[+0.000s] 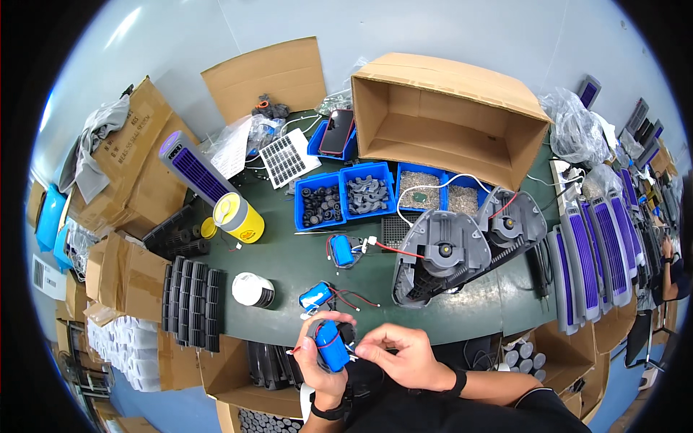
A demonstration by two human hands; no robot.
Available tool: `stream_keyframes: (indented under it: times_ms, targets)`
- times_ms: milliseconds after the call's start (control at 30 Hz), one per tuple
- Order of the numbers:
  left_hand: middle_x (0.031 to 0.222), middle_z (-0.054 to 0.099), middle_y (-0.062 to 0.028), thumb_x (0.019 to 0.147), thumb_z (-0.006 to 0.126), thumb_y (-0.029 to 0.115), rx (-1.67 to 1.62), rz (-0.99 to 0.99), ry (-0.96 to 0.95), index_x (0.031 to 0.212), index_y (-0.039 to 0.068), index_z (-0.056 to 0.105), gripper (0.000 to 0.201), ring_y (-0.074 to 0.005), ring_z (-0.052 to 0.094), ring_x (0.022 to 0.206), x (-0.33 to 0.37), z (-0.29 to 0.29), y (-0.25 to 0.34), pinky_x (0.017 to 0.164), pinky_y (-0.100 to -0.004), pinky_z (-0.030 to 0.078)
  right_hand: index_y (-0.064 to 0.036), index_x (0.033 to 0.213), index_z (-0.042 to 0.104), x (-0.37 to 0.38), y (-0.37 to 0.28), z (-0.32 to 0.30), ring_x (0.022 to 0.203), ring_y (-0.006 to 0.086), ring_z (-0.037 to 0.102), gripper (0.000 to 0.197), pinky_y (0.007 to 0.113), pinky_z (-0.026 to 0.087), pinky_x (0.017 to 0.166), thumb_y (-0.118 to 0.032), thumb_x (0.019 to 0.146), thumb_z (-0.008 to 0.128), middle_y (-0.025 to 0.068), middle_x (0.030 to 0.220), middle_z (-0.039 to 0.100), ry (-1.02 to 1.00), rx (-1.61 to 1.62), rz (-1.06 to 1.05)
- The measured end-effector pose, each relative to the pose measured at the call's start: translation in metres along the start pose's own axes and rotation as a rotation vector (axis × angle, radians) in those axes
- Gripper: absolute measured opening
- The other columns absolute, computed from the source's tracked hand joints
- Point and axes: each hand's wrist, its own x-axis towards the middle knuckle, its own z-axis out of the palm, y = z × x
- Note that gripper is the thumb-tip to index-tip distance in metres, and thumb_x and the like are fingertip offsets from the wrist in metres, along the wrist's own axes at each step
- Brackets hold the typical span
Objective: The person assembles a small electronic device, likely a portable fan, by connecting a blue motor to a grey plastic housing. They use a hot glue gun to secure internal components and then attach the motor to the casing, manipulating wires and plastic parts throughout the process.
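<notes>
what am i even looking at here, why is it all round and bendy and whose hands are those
This is one picture from a wide fisheye camera worn on a person's head, looking down at their own hands, so straight edges bend toward the rim. There is no machine: two bare hands do the work. The left hand has its grip on a blue cylindrical battery pack with red wires. The right hand pinches at the wires beside it. They work over a dark green table. On it lie two more blue battery packs, two grey fan-like housings, blue bins of small parts, a yellow can, a small solar panel and a big open cardboard box.
</notes>
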Motion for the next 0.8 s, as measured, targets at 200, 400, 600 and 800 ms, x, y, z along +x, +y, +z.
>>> stream_keyframes:
  times_ms: [200, 400, 600, 800]
  targets:
    - [0.100, 0.071, -0.0241, 0.102, 0.035, 0.047, -0.018, -0.062, -0.044, 0.110, -0.007, 0.065, 0.062, -0.0346, 0.069, 0.092, -0.003, 0.007, 0.002, 0.088, -0.0449, 0.054, 0.0033, 0.105, 0.070, 0.005, 0.005, -0.004, 0.077, 0.0068, 0.069, 0.016, 0.023, 0.056, 0.068, -0.009, 0.098, 0.079, 0.0063, 0.089, 0.076, 0.001, -0.047, 0.092]
    - [0.101, 0.071, -0.0246, 0.102, 0.035, 0.049, -0.047, -0.075, -0.034, 0.110, -0.007, 0.065, 0.063, -0.0346, 0.069, 0.092, -0.002, 0.007, 0.000, 0.088, -0.0451, 0.053, 0.0008, 0.094, 0.065, 0.005, -0.002, 0.003, 0.067, 0.0039, 0.064, 0.017, 0.023, 0.051, 0.056, -0.006, 0.096, 0.080, 0.0027, 0.077, 0.069, 0.069, -0.247, -0.116]
    - [0.103, 0.072, -0.0293, 0.099, 0.045, 0.047, -0.049, -0.014, -0.081, 0.113, -0.012, 0.064, 0.064, -0.0358, 0.071, 0.097, -0.003, 0.002, -0.003, 0.090, -0.0441, 0.055, -0.0041, 0.088, 0.054, 0.008, 0.002, -0.002, 0.068, 0.0007, 0.056, 0.022, 0.021, 0.043, 0.056, -0.002, 0.100, 0.073, -0.0034, 0.075, 0.057, -0.030, -0.031, 0.025]
    - [0.102, 0.071, -0.0260, 0.102, 0.038, 0.051, -0.011, -0.016, -0.074, 0.109, -0.008, 0.065, 0.065, -0.0331, 0.069, 0.096, -0.007, 0.004, -0.007, 0.091, -0.0436, 0.051, -0.0065, 0.085, 0.049, 0.013, 0.005, 0.001, 0.066, -0.0025, 0.048, 0.029, 0.021, 0.035, 0.054, -0.007, 0.102, 0.072, -0.0063, 0.072, 0.052, -0.027, 0.111, 0.009]
